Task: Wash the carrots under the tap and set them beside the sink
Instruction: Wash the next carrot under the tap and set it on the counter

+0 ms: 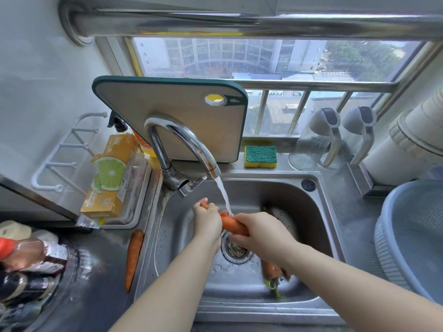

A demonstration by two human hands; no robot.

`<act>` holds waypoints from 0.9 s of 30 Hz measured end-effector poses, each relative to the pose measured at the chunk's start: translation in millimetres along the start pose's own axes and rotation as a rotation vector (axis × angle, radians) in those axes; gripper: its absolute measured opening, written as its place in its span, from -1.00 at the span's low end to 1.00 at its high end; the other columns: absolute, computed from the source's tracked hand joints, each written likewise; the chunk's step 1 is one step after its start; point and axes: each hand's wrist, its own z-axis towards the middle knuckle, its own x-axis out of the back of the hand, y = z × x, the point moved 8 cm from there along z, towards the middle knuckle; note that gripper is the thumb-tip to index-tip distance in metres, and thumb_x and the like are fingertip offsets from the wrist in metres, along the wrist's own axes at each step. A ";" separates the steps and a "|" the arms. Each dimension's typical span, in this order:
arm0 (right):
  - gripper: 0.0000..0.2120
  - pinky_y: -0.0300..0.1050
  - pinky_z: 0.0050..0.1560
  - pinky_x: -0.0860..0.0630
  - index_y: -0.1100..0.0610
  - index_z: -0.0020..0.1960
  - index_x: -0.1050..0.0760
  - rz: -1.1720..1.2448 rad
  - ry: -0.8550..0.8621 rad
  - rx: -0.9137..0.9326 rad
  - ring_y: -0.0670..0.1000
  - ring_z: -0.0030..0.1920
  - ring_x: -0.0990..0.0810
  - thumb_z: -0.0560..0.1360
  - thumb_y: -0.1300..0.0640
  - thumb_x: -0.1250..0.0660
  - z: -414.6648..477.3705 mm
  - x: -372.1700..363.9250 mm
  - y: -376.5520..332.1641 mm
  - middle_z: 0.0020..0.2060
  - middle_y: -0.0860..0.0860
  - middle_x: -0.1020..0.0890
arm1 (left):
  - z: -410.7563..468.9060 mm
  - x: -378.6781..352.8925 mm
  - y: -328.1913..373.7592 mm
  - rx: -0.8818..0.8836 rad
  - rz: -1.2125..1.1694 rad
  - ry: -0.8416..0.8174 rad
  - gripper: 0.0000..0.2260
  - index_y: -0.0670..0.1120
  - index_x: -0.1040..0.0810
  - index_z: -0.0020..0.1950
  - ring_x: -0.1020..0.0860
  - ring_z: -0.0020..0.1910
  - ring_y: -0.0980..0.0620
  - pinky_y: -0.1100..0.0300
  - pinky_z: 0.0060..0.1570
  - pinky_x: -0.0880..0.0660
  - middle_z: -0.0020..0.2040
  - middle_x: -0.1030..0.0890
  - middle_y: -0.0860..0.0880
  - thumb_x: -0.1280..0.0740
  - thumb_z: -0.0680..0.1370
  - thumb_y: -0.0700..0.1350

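Water runs from the chrome tap (pixel 184 142) into the steel sink (pixel 321 212). An orange carrot (pixel 233 224) lies across the stream above the drain. My left hand (pixel 207 218) grips its thin far end, and my right hand (pixel 261 232) grips its thick end. A second carrot (pixel 133 256) lies on the wet counter left of the sink. Another carrot (pixel 272 270) with green stalks rests on the sink floor, partly hidden under my right forearm.
A cutting board (pixel 172 111) leans against the window behind the tap. A sponge (pixel 260 156) and two glass dispensers (pixel 311 142) stand on the back ledge. Boxes in a tray (pixel 112 178) and bottles (pixel 28 255) are at the left, and a blue basin (pixel 412 236) sits at the right.
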 end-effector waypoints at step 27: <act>-0.67 -0.25 -0.36 -0.30 0.06 -0.28 -0.44 0.503 -0.074 -0.155 -0.13 -0.43 -0.36 0.58 -0.09 -0.20 32.7 -15.8 13.3 -0.44 -0.11 -0.42 | 8.6 8.6 -0.6 0.036 -0.268 -0.118 -0.54 -0.14 -0.07 0.45 -0.59 -0.18 -0.11 0.00 -0.16 -0.59 0.16 -0.44 -0.33 -0.16 0.61 -0.34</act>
